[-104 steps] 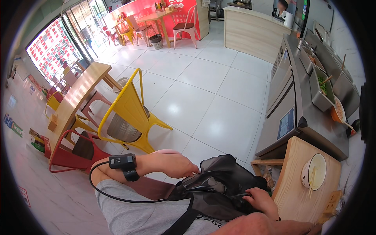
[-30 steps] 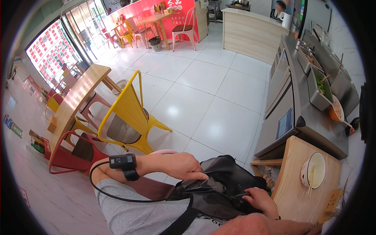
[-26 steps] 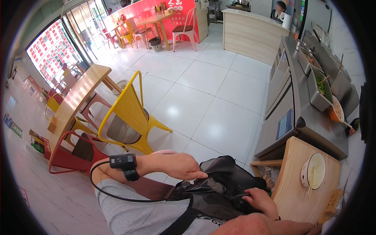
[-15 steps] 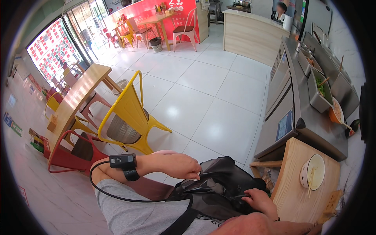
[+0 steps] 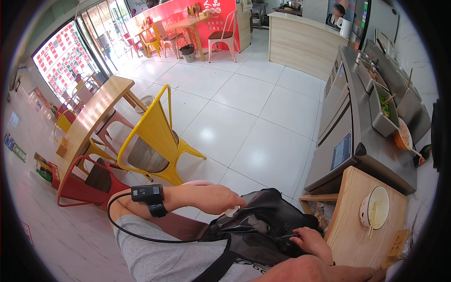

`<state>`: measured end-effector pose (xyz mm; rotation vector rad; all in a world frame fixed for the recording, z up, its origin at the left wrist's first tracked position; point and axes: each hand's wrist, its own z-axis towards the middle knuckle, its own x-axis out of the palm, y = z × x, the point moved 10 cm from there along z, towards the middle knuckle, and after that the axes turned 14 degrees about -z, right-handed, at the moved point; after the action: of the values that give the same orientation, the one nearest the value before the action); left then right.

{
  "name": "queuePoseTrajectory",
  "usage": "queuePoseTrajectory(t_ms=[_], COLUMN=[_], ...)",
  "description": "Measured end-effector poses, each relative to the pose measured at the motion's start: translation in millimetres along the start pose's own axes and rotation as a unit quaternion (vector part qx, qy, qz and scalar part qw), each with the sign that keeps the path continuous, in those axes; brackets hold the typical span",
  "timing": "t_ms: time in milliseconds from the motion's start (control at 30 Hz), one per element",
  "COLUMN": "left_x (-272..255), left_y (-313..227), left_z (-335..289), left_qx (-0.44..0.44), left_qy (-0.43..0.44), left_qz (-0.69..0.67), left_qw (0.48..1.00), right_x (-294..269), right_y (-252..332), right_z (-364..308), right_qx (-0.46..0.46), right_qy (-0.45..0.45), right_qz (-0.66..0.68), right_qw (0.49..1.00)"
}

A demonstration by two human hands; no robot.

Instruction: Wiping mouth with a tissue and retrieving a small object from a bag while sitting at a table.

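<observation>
A black apron (image 5: 268, 209) lies bunched over my lap, with shiny folds in its middle. My left hand (image 5: 221, 199) is closed above its left side, fingers curled round a small white piece (image 5: 231, 212) that looks like tissue. A black device on a strap (image 5: 149, 193) sits on my left forearm, with a cable running from it. At the apron's right side, my right hand (image 5: 314, 242) has its fingers bent on the dark cloth and seems to pinch a fold of it.
Close on my right is a wooden table (image 5: 350, 207) with a white bowl (image 5: 376, 207) and chopsticks. Beyond it stands a steel counter (image 5: 361, 127) with food trays. A yellow chair (image 5: 152, 136), a red chair (image 5: 94, 181) and a long wooden table (image 5: 101, 105) are on the left.
My left hand has shifted slightly right, its fingers turned, and more of the white piece shows below them. My right hand has barely moved on the apron.
</observation>
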<state>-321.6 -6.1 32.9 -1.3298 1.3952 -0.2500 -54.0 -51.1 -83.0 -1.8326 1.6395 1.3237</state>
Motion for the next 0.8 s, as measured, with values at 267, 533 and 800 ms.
queuePoseTrajectory(t_ms=[267, 533, 800], left_x=[-6, -13, -19], left_y=[-12, -22, -21], left_z=[-1, -1, -1], left_qx=[-0.042, 0.001, 0.010], left_qy=[0.020, -0.021, -0.064], left_qz=[-0.037, -0.034, -0.078], left_qw=[0.998, 0.999, 0.995], right_x=[-1, -2, -3], right_y=[1, 2, 2], right_z=[1, 2, 2], right_qx=[-0.003, -0.009, -0.010], right_qy=[-0.001, -0.004, -0.004], right_qz=[0.001, -0.004, -0.007], right_qw=[1.000, 1.000, 1.000])
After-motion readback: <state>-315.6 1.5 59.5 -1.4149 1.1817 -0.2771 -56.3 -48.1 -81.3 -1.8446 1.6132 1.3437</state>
